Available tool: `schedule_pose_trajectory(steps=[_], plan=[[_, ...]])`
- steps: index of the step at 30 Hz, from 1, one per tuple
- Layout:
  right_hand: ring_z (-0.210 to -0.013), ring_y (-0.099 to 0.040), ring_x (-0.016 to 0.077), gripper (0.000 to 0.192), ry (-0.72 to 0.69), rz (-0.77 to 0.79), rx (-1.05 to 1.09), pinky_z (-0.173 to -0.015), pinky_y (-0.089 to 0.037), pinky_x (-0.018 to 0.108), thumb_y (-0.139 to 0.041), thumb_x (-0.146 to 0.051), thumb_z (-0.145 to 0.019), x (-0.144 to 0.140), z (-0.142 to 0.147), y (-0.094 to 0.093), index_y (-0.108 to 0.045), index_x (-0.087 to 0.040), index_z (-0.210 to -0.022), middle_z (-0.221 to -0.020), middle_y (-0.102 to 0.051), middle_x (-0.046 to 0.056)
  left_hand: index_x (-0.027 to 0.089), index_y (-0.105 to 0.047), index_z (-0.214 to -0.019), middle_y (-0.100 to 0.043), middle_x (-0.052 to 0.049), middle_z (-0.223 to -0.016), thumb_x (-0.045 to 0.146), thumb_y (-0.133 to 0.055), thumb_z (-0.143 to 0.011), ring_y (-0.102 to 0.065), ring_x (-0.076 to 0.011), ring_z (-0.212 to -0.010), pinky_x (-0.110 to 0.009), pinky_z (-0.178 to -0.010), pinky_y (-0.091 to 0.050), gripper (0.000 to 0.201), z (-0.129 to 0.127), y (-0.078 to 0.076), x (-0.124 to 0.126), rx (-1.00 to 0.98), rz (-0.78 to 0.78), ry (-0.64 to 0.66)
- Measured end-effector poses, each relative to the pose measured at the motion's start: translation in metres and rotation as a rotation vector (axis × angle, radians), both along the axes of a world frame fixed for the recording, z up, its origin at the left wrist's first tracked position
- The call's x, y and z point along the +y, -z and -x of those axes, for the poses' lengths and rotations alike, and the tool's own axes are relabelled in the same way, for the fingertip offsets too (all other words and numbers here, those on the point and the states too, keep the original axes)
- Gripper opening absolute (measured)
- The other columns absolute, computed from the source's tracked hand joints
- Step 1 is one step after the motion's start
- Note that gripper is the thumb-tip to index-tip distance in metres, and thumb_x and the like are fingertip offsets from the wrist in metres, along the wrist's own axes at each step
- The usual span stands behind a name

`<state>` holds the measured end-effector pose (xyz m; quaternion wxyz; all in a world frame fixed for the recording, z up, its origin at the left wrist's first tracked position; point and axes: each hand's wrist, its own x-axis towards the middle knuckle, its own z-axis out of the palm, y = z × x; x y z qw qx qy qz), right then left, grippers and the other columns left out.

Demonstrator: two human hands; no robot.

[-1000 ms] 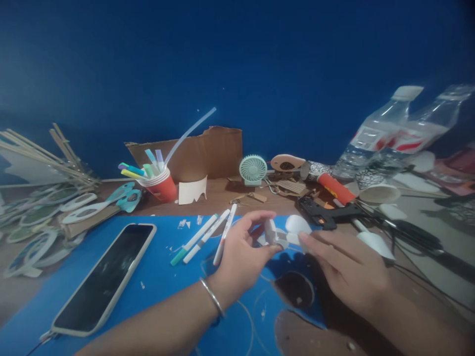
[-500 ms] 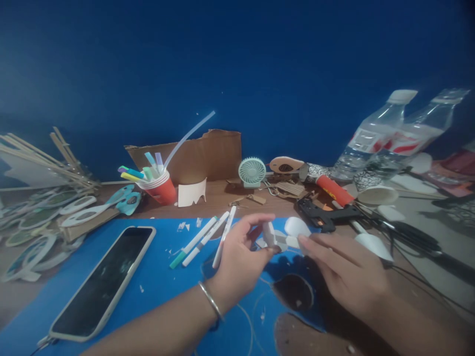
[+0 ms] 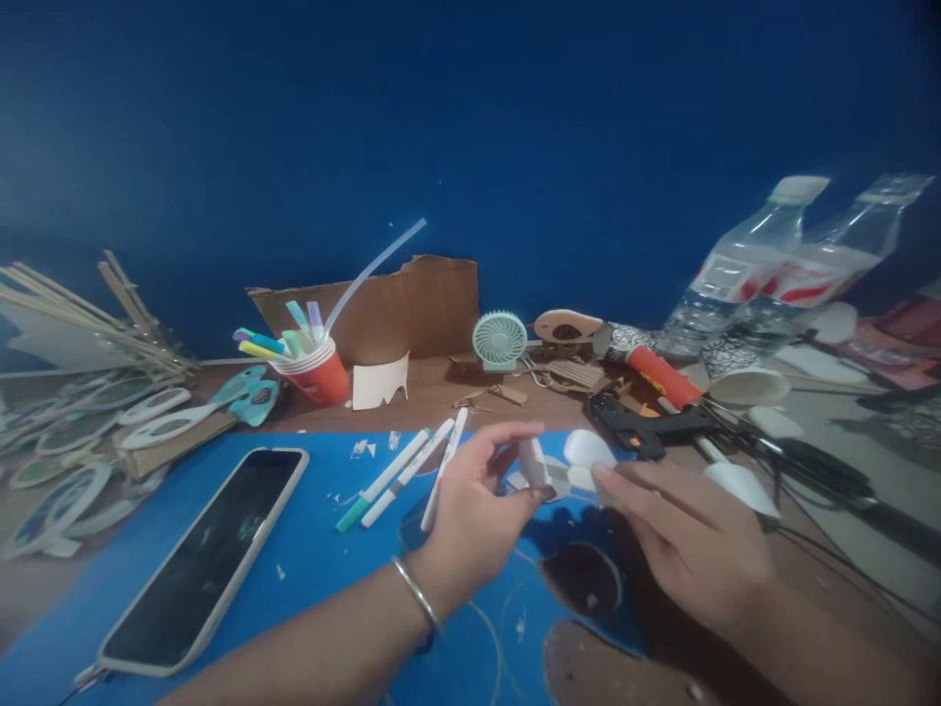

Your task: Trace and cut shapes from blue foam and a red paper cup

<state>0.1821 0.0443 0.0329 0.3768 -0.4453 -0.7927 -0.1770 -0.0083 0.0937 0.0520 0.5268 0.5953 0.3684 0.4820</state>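
My left hand (image 3: 477, 510), with a silver bangle on its wrist, is closed on a small white card piece (image 3: 534, 463) between thumb and forefinger. My right hand (image 3: 687, 529) pinches a small white strip (image 3: 580, 478) at its fingertips, just right of that piece. Between and behind the fingers lie pale round cut-outs, one of them a white rounded piece (image 3: 589, 448). Just left of my left hand, several white markers (image 3: 408, 476) rest on a blue sheet (image 3: 338, 588). Cut-out holes in the sheet show brown surface under my hands.
A phone (image 3: 210, 559) lies at left, near paper rings (image 3: 59, 510). Behind stand a red cup of markers (image 3: 316, 378), a cardboard sheet (image 3: 433, 314) and a mint fan (image 3: 500, 341). At right are a black glue gun (image 3: 647, 427), a red tube (image 3: 664, 378) and plastic bottles (image 3: 742, 265).
My right hand has shifted slightly to the right, and the white strip sits a little farther from the card piece. My left hand has barely moved.
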Motion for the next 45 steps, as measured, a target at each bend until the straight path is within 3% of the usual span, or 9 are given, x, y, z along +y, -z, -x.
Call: schedule_pose_trajectory(steps=[8, 21, 38, 45], plan=[[-0.077, -0.06, 0.0175, 0.043, -0.016, 0.019, 0.042, -0.069, -0.049, 0.032, -0.056, -0.001, -0.075, -0.0021, 0.0002, 0.0025, -0.059, -0.021, -0.113, -0.091, -0.064, 0.007, 0.026, -0.058, -0.101, -0.06, 0.0, -0.11, 0.002, -0.066, -0.063, -0.055, -0.0143, -0.104, -0.027, -0.091, -0.045, 0.046, 0.0019, 0.0009, -0.0037, 0.081, -0.135, 0.004], [-0.079, -0.058, 0.0185, 0.04, -0.028, 0.018, 0.035, -0.069, -0.047, 0.033, -0.055, 0.0, -0.075, -0.0012, 0.0008, -0.0011, -0.058, -0.017, -0.112, -0.09, -0.063, 0.009, 0.028, -0.058, -0.101, -0.06, 0.002, -0.112, 0.003, -0.067, -0.064, -0.054, -0.013, -0.105, -0.025, -0.093, -0.044, 0.046, 0.0017, 0.0008, -0.0017, 0.042, -0.125, 0.002], [-0.08, -0.058, 0.018, 0.039, -0.022, 0.014, 0.021, -0.07, -0.048, 0.031, -0.055, -0.002, -0.076, -0.0007, 0.0001, -0.0001, -0.058, -0.016, -0.112, -0.091, -0.063, 0.009, 0.023, -0.057, -0.101, -0.06, -0.003, -0.112, 0.002, -0.066, -0.063, -0.054, -0.0154, -0.108, -0.027, -0.093, -0.045, 0.044, 0.0021, 0.0038, -0.0028, 0.017, -0.184, 0.004], [-0.081, -0.059, 0.0183, 0.043, -0.006, 0.033, 0.042, -0.07, -0.049, 0.032, -0.053, -0.003, -0.077, -0.0021, -0.0004, 0.0002, -0.055, -0.02, -0.117, -0.093, -0.063, 0.008, 0.022, -0.057, -0.102, -0.059, -0.004, -0.113, 0.003, -0.066, -0.064, -0.053, -0.0168, -0.108, -0.03, -0.094, -0.045, 0.043, 0.0017, 0.0026, -0.0016, 0.034, -0.165, 0.024]])
